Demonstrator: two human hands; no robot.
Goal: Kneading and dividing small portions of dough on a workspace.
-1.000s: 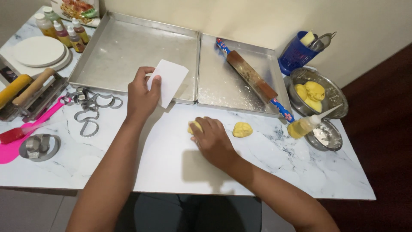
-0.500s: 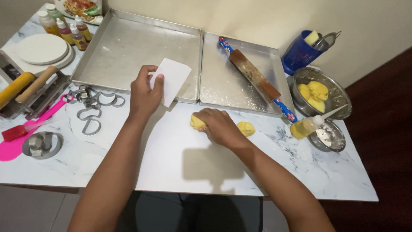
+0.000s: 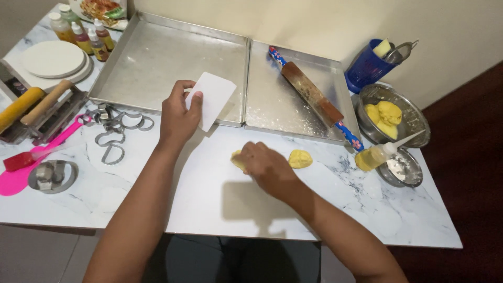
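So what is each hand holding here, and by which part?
The left hand holds a white scraper card by its lower left edge, thumb on its face. The right hand rests on a yellow dough piece on the table, covering most of it.

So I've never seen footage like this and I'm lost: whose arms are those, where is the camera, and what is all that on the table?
The camera sits on a person's head and looks down, so the two bare arms are their own. The left hand holds a white scraper card. The right hand presses on a yellow dough piece; a second dough piece lies beside it on the marble table. Behind are two metal baking trays, one with a rolling pin across it. To the right stands a bowl of dough, to the left lie metal cookie cutters and a pink spatula.
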